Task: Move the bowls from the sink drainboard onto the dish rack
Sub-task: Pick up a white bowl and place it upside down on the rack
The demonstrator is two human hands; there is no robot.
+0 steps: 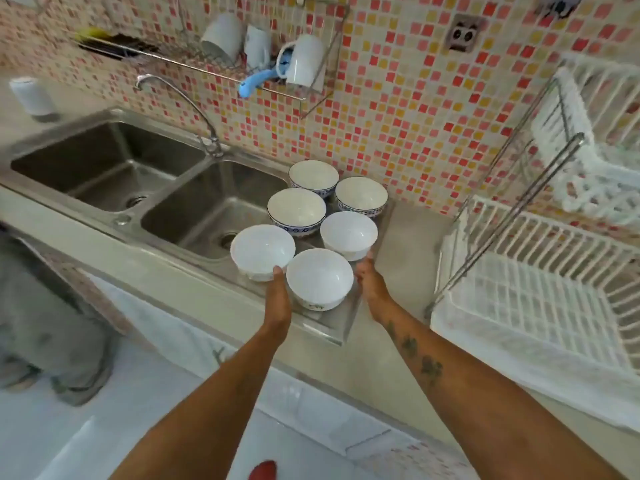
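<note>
Six round white ceramic bowls (320, 206) sit upright, clustered on the stainless steel sink drainboard (348, 320). Our left hand (278, 297) touches the nearest plain bowl (319, 277) on its left side; our right hand (369, 282) reaches its right side. We cannot tell either grip. The white wire dish rack (540, 299) stands just right.

Six bowls (320, 220) cluster on the drainboard (332, 317), right of the sink (194, 216); dish rack (540, 299) farther right.
</note>
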